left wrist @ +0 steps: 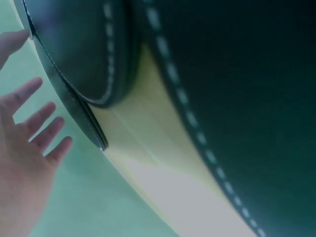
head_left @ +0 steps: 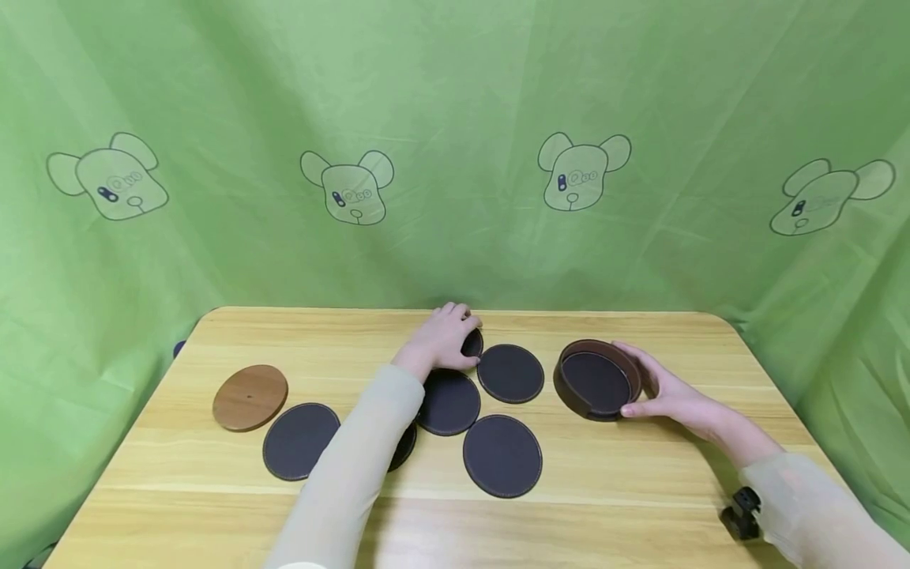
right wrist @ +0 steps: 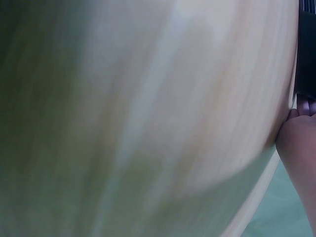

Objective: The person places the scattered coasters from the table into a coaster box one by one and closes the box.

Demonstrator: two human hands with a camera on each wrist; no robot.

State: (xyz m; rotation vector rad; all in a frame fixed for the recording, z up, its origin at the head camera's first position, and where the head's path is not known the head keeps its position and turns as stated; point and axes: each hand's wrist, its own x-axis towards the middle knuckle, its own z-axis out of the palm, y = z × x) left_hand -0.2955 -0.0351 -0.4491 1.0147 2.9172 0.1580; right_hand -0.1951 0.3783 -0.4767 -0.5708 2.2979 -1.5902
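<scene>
My left hand reaches over a round dark coaster at the table's back, its thumb and fingertips near the coaster's edge. In the left wrist view, that hand's fingers are spread. My right hand grips the right side of a round brown coaster holder, thumb at the front and fingers behind. A dark disc lies inside the holder. Beside the left hand lie two more dark coasters, one right and one nearer. The right wrist view mostly shows blurred wood.
Another dark coaster lies at front centre. A further coaster is partly hidden under the left forearm, and one more lies left of it. A brown wooden disc lies far left. Green curtains surround the wooden table.
</scene>
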